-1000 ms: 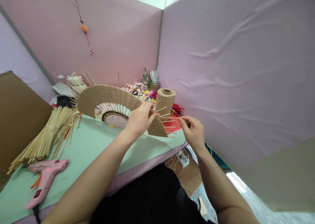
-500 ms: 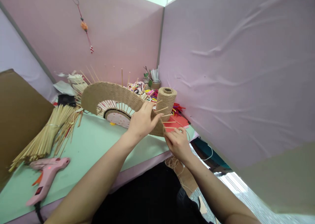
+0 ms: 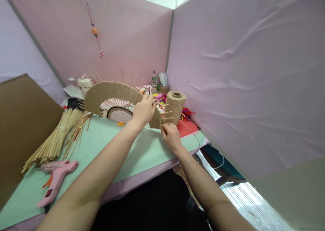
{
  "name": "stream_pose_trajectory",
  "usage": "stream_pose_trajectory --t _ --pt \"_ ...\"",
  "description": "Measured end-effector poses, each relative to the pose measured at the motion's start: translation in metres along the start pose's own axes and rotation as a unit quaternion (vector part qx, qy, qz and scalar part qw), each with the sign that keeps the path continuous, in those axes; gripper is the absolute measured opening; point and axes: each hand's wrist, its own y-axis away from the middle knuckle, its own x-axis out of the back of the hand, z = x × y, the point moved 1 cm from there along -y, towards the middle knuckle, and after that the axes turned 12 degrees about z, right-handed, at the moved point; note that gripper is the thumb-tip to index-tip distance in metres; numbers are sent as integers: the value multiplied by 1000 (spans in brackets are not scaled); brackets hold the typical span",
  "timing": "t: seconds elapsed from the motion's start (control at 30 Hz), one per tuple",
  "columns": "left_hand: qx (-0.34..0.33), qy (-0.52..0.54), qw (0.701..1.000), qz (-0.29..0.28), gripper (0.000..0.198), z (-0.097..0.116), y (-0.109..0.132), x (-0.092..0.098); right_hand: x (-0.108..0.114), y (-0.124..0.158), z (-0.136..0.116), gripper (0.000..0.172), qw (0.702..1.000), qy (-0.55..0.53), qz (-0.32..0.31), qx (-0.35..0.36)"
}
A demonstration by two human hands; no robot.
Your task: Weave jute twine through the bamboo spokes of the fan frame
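A woven fan stands arched at the middle of the bench, its curve up. Thin sticks poke out past its outer rim. Inside the arch, spokes run to a pale dotted half-disc with a dark edge, and a small orange piece lies just below that.

The left hand grips the right-hand part of the fan from above, fingers bent over the outer rim and thumb to the right of them. The right hand is lower, at the fan's right end, with thumb and fingertips pinching the corner; a strand may be caught between them, but it is too small there to be sure.

Just behind the right hand a roll of twine stands upright, with a red sheet beside it. A cord curves across the sheet toward the bench's edge.

On the left, a tied bundle of straw-coloured sticks lies next to looser ones, near a brown board. In front of the bundle is a pink glue gun, a red light showing on it. A beaded charm hangs against the back wall.
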Motion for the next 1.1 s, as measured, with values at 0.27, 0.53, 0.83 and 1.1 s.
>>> stream_pose_trajectory --t 0.27,0.53,0.83,1.1 --pt "-64 45 997 18 44 -16 27 -17 -11 11 13 19 1000 -30 8 -3" --pt "-74 31 997 3 39 -9 35 -17 -10 7 11 20 999 -44 11 -12" --pt "2 -25 1000 6 52 11 47 -24 2 13 15 20 999 -29 16 -5" --pt "-10 -43 999 13 42 10 47 -28 32 6 52 25 984 -67 72 -149"
